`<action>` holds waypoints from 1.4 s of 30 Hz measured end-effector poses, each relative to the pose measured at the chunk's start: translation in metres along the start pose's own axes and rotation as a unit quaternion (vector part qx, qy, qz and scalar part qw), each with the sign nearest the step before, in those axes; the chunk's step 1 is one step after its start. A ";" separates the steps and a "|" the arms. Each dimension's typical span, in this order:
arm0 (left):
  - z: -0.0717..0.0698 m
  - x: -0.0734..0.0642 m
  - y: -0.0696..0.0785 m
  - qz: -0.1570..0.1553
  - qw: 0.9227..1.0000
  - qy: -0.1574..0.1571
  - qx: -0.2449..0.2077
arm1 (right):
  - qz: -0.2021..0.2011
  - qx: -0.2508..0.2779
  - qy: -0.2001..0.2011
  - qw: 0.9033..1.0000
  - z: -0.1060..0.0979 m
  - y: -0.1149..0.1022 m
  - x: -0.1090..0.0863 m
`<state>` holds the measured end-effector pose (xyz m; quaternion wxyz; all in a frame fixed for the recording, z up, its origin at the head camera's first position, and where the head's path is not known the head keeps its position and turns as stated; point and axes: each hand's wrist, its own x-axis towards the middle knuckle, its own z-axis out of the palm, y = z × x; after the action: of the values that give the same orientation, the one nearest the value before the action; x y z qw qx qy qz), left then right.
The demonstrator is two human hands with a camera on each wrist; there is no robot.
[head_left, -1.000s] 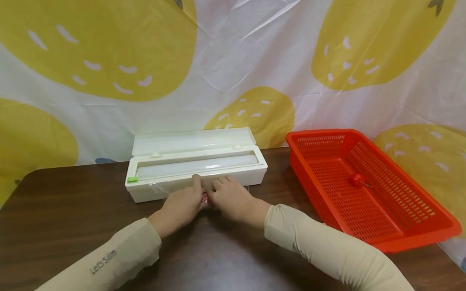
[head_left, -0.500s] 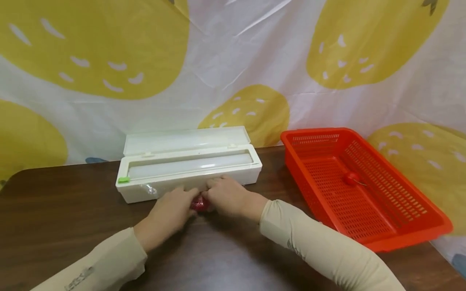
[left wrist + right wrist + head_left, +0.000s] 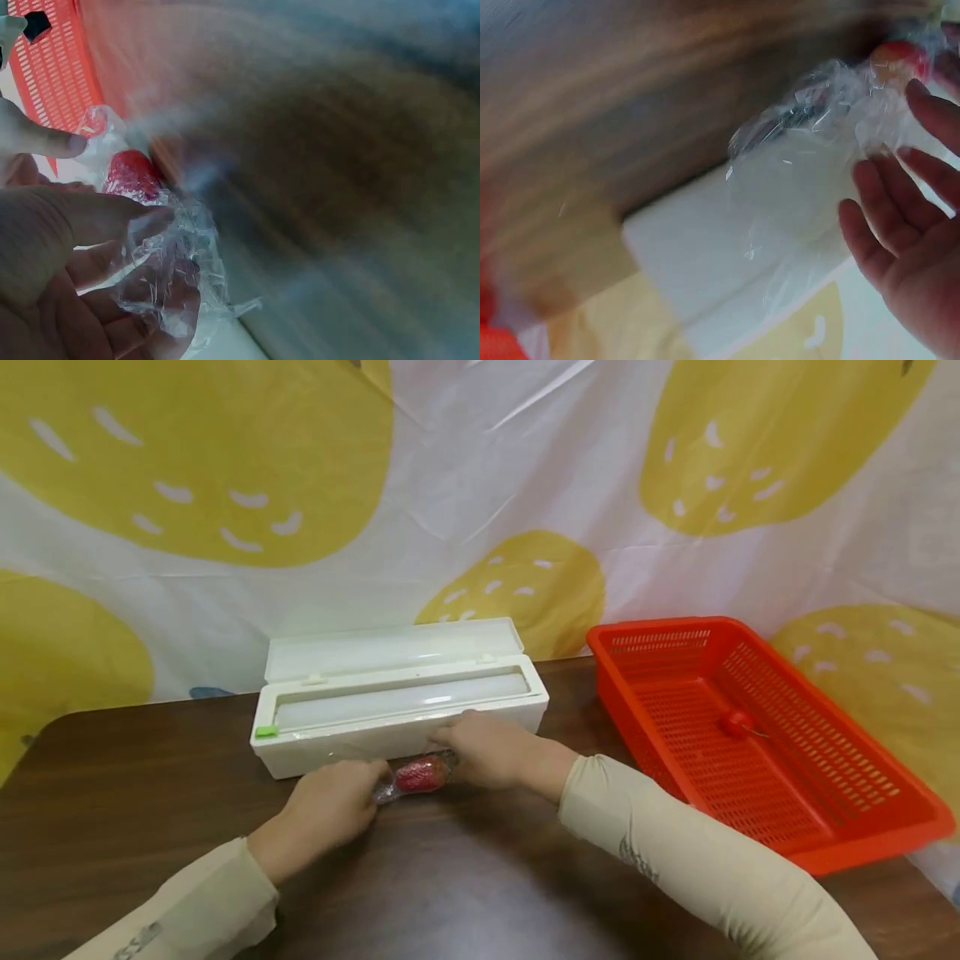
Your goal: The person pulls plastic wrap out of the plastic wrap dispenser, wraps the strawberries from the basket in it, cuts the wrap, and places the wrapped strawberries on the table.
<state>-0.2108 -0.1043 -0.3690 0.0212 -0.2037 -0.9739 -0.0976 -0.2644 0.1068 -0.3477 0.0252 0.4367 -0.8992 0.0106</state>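
Observation:
A small red fruit-like thing (image 3: 422, 773), wrapped in clear cling film, lies between the two hands in front of the white cling film dispenser (image 3: 405, 739). My left hand (image 3: 333, 802) pinches the bunched cling film (image 3: 180, 262) at its left end, thumb over curled fingers. At the other end my right hand (image 3: 498, 750) touches loose film (image 3: 810, 112), its fingers loosely bent and spread apart in the right wrist view. One end of the red thing looks orange there. The dispenser's lid (image 3: 397, 647) stands raised, with the film roll (image 3: 401, 700) showing inside.
A red plastic basket (image 3: 667, 777) stands at the right with one small red thing (image 3: 737, 723) with a thin stem in it. A green tab (image 3: 266, 731) sits at the dispenser's left end. A fruit-print cloth (image 3: 480, 485) hangs behind the brown table (image 3: 150, 793).
My hands have moved apart, the left one leftward and nearer to me, the right one slightly rightward. The wrapped red thing, mostly hidden between them before, now shows with its film stretched out leftward.

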 end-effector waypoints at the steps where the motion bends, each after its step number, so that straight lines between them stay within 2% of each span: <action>1: 0.000 0.000 0.000 -0.007 1.000 -0.009 -0.006 | 0.015 0.002 0.004 1.000 -0.003 0.001 -0.002; 5: 0.000 0.000 -0.003 -0.031 0.999 -0.032 -0.027 | 0.050 -0.051 -0.009 0.997 -0.006 0.005 -0.011; 8: -0.002 -0.001 -0.006 -0.034 0.997 -0.048 -0.042 | 0.033 -0.079 -0.002 0.996 -0.002 0.009 -0.017; 11: -0.005 -0.001 -0.008 -0.026 0.996 -0.063 -0.057 | 0.029 -0.074 0.014 0.997 0.000 0.015 -0.023; 14: -0.007 0.000 -0.013 -0.028 0.994 -0.079 -0.070 | 0.060 -0.051 0.001 0.997 0.000 0.023 -0.029; 18: -0.008 -0.001 -0.019 -0.036 0.990 -0.102 -0.086 | 0.108 0.000 -0.062 0.992 0.001 0.029 -0.034; 22: -0.008 -0.003 -0.021 -0.026 0.988 -0.118 -0.096 | 0.159 0.046 -0.111 0.980 0.003 0.032 -0.034; 26: -0.006 -0.005 -0.020 -0.008 0.989 -0.113 -0.097 | 0.212 0.082 -0.132 0.965 0.006 0.036 -0.034; 29: -0.003 -0.009 -0.021 0.019 0.991 -0.101 -0.087 | 0.219 0.109 -0.150 0.958 0.009 0.035 -0.037; 33: -0.001 -0.019 -0.020 0.051 0.995 -0.054 -0.068 | 0.187 0.128 -0.167 0.960 0.006 0.026 -0.043; 35: -0.003 -0.026 -0.019 0.054 0.996 -0.009 -0.076 | 0.180 0.132 -0.167 0.960 0.002 0.021 -0.048; 37: -0.010 -0.033 -0.018 0.057 0.993 0.049 -0.089 | 0.191 0.130 -0.159 0.960 -0.004 0.017 -0.054; 40: -0.022 -0.043 -0.020 0.063 0.977 0.161 -0.121 | 0.203 0.125 -0.133 0.962 -0.015 0.014 -0.061; 42: -0.028 -0.047 -0.027 0.055 0.966 0.219 -0.129 | 0.197 0.124 -0.104 0.967 -0.022 0.014 -0.061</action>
<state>-0.1788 -0.1525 -0.3501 0.2128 -0.2313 -0.9120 -0.2636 -0.2368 0.1644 -0.3288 -0.1254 0.2497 -0.9567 0.0813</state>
